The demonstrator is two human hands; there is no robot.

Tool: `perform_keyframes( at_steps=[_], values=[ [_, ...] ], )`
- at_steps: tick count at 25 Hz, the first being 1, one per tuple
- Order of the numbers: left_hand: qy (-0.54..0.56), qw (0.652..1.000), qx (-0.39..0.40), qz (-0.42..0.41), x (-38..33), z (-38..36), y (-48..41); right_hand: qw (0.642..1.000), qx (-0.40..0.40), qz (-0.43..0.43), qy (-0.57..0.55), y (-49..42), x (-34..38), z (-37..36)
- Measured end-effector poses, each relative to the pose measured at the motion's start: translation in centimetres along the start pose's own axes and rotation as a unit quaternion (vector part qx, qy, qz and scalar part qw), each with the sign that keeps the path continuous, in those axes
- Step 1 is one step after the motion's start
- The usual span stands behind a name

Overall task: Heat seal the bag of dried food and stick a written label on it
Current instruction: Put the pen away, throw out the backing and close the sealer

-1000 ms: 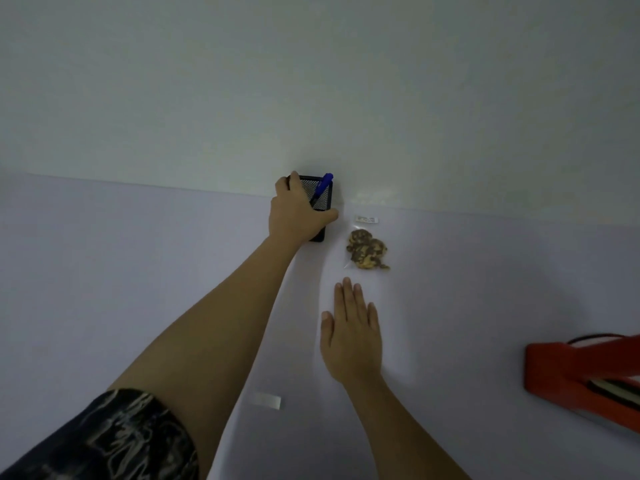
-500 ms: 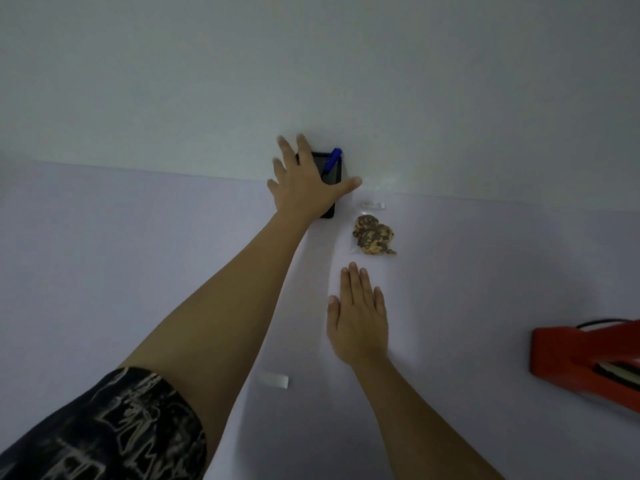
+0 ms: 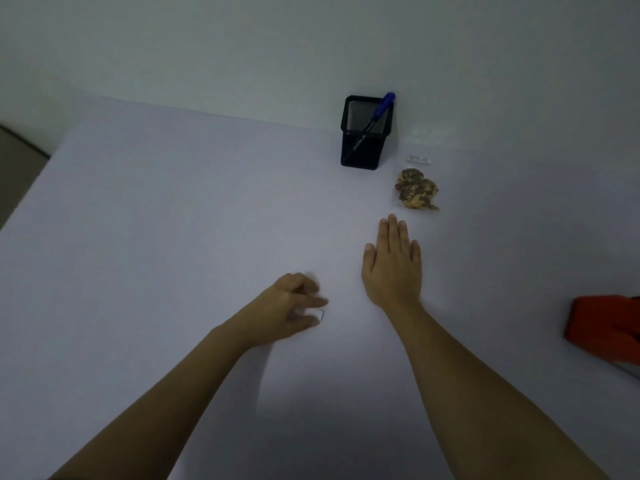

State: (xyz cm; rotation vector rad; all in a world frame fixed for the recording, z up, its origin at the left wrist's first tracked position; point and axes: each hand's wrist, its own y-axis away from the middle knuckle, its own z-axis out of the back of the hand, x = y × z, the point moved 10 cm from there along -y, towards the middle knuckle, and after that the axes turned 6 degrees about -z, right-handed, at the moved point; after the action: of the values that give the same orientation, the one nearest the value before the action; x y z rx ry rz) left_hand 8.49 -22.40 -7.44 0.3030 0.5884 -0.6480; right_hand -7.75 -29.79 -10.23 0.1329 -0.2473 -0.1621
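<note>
Head view: the left hand (image 3: 294,306) is curled over a small white label (image 3: 320,314) on the white table (image 3: 173,220), thumb and fingers closing around it; whether it is actually pinched cannot be told, blur at the fingertips. The right hand (image 3: 393,265) is laid flat, palm down, fingers together, holding nothing. The bag of dried food (image 3: 417,192) is lying on the table beyond the right hand, near it but apart, just beside a black mesh pen holder (image 3: 363,147). 1 blue marker (image 3: 375,116) is leaned in the holder. A small white strip (image 3: 420,159) is seen between bag and wall, details too small to read. The orange-red heat sealer (image 3: 606,327) is cut off at the right edge, well apart from the bag.

Handling, judged: the bag is taken as light, thin, clear, slippery plastic with lumpy brittle contents; it is best gripped at the empty film edge, not over the food. The label is judged flimsy, flat to the surface, best lifted by 1 corner.
</note>
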Motion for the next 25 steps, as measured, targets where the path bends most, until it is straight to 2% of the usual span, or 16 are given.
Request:
perform_keyframes(
  at_steps=[7,9,11,13,16,20,23,25],
  values=[
    [0.016,0.999,-0.037,0.007,-0.3,0.2,0.2,1.000,-0.010,0.007,-0.009,0.0,0.0,-0.1],
    [0.049,0.996,-0.052,0.045,-0.4,0.7,0.3,1.000,-0.014,0.010,-0.011,0.1,0.0,-0.2],
    [0.114,0.981,-0.111,0.111,-0.2,2.0,1.2,1.000,-0.025,0.008,-0.017,0.0,0.0,0.0],
    [0.196,0.945,-0.191,0.181,0.1,3.2,3.5,0.998,-0.053,0.019,-0.032,0.6,0.5,0.9],
    [0.333,0.856,-0.300,0.258,0.7,4.1,9.7,0.988,-0.063,0.029,-0.136,4.7,3.6,2.0],
    [0.450,0.726,-0.431,0.292,0.5,3.9,21.4,0.948,-0.044,0.036,-0.314,17.1,10.6,0.9],
    [0.491,0.651,-0.506,0.281,-0.1,2.3,32.7,0.919,-0.015,0.058,-0.390,29.2,16.8,-1.8],
    [0.493,0.621,-0.540,0.283,0.0,0.9,40.1,0.902,-0.003,0.086,-0.422,36.8,20.3,-3.9]
  ],
)
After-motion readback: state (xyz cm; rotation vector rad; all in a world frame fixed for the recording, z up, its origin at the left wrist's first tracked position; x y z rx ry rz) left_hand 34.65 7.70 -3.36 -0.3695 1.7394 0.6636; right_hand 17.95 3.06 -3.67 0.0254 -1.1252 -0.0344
